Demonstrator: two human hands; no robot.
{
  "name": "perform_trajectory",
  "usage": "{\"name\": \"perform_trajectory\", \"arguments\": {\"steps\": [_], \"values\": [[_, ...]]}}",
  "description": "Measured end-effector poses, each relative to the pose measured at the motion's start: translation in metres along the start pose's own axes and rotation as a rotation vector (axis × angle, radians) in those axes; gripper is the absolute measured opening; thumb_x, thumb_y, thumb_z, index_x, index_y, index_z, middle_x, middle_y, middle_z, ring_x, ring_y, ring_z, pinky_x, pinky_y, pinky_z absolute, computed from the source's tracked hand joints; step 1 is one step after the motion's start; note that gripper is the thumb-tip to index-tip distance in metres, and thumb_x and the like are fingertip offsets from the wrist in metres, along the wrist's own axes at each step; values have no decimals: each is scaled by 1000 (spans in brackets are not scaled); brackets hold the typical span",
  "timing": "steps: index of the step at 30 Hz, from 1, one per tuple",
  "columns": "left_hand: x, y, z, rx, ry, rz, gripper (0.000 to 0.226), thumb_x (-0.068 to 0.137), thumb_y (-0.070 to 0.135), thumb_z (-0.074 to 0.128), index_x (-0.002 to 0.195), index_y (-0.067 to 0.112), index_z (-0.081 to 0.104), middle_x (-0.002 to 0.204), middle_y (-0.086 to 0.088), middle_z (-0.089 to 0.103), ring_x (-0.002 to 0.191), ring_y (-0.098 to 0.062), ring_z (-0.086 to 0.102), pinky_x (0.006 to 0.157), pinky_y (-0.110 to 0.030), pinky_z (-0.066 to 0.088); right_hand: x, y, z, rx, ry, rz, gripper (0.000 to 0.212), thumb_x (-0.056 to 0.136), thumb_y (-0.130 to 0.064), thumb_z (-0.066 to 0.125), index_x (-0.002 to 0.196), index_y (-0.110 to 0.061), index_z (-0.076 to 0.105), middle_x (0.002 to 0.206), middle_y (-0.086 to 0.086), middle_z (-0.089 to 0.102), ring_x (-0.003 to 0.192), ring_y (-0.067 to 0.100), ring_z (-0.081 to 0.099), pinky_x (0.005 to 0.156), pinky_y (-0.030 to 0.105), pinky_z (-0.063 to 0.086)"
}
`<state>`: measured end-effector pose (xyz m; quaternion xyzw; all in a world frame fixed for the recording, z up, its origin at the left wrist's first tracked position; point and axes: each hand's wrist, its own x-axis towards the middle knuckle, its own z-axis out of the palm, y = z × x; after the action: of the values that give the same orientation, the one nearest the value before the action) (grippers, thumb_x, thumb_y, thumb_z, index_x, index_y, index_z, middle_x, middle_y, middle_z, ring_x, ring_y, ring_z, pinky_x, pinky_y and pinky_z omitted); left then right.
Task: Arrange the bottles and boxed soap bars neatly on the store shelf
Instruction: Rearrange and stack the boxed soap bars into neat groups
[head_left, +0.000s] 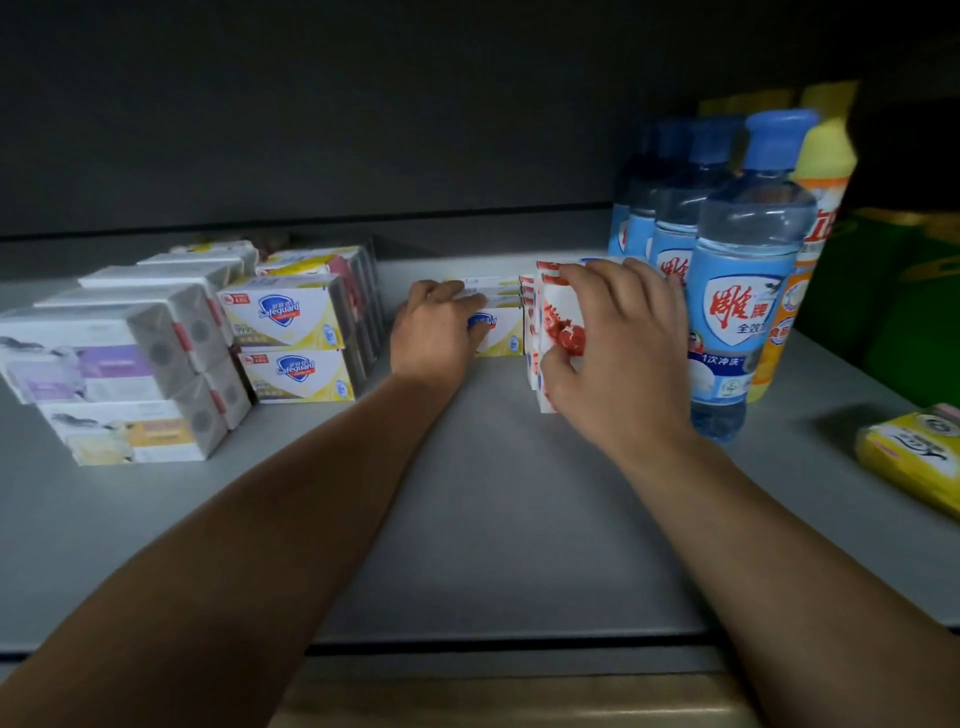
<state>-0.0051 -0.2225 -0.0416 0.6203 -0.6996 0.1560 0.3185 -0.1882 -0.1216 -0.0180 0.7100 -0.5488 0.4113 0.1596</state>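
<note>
Head view: a red-printed soap box, standing upright mid-shelf, is being gripped by the right hand. Just left, a stack of yellow Safeguard boxes is being held by the left hand. Blue-capped bottles are being kept in a row just right, on the grey shelf.
</note>
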Motion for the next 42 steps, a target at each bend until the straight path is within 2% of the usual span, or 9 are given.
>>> {"name": "perform_trajectory", "arguments": {"steps": [7, 13, 17, 20, 24, 28, 33, 38, 42], "values": [[1, 2, -3, -21, -31, 5, 39, 91, 32, 61, 129, 21, 62, 129, -2, 61, 125, -24, 44, 95, -38, 47, 0, -1, 0, 1, 7, 4, 61, 79, -28, 65, 137, -17, 50, 138, 4, 50, 136, 29, 35, 122, 46, 10], [1, 15, -42, -1, -160, -2, 56, 87, 36, 63, 137, 15, 51, 143, -7, 46, 131, -28, 39, 103, -43, 43, -1, -1, -2, -33, -11, -7, 61, 81, -29, 65, 138, -17, 49, 138, 4, 50, 136, 29, 35, 121, 47, 13], [-42, 9, -84, -162, -120, 8, 48, 83, 27, 65, 129, 15, 60, 130, -6, 58, 121, -24, 52, 99, -29, 40, -1, -5, -6, -91, -40, -21, 64, 82, -31, 63, 140, -15, 46, 141, 7, 48, 136, 32, 34, 121, 48, 12], [-89, -11, -113, -175, -203, -15, 45, 81, 22, 69, 125, 12, 63, 127, -9, 63, 119, -26, 56, 99, -24, 36, -3, -7, -10, -173, -106, -31, 69, 81, -35, 62, 144, -14, 41, 143, 9, 45, 138, 35, 31, 120, 49, 11], [-135, -49, -148, -132, -266, -102, 44, 83, 30, 69, 125, 18, 64, 127, -4, 65, 120, -23, 57, 99, -25, 38, 4, -11, -20, -298, -213, -32, 71, 84, -45, 59, 145, -17, 37, 145, 8, 43, 140, 34, 28, 120, 51, 12], [-162, -78, -174, -50, -309, -69, 44, 85, 39, 67, 123, 17, 65, 122, -5, 67, 112, -26, 62, 94, -30, 46, 14, -31, -32, -359, -256, -7, 65, 86, -50, 55, 141, -17, 43, 143, 7, 46, 141, 32, 27, 120, 50, 11], [-185, -94, -178, -51, -357, -49, 39, 92, 49, 50, 93, 13, 66, 101, -4, 68, 102, -27, 61, 83, -37, 49, 16, -84, -24, -170, -306, -112, 58, 86, -39, 58, 138, -14, 48, 137, 10, 50, 129, 31, 38, 113, 40, 26], [-188, -95, -175, 0, -311, -20, 40, 93, 50, 45, 90, 15, 63, 101, -3, 67, 102, -27, 60, 82, -34, 48, 19, -143, 10, 7, -428, -150, 59, 88, -35, 60, 142, -16, 43, 141, 8, 46, 130, 30, 39, 107, 36, 34], [-187, -95, -177, 13, -292, -56, 40, 92, 52, 43, 90, 17, 62, 101, -3, 68, 105, -27, 57, 79, -31, 47, 33, -172, 38, 50, -411, -158, 68, 87, -37, 64, 147, -19, 37, 144, 6, 42, 130, 32, 39, 105, 39, 38]]}}
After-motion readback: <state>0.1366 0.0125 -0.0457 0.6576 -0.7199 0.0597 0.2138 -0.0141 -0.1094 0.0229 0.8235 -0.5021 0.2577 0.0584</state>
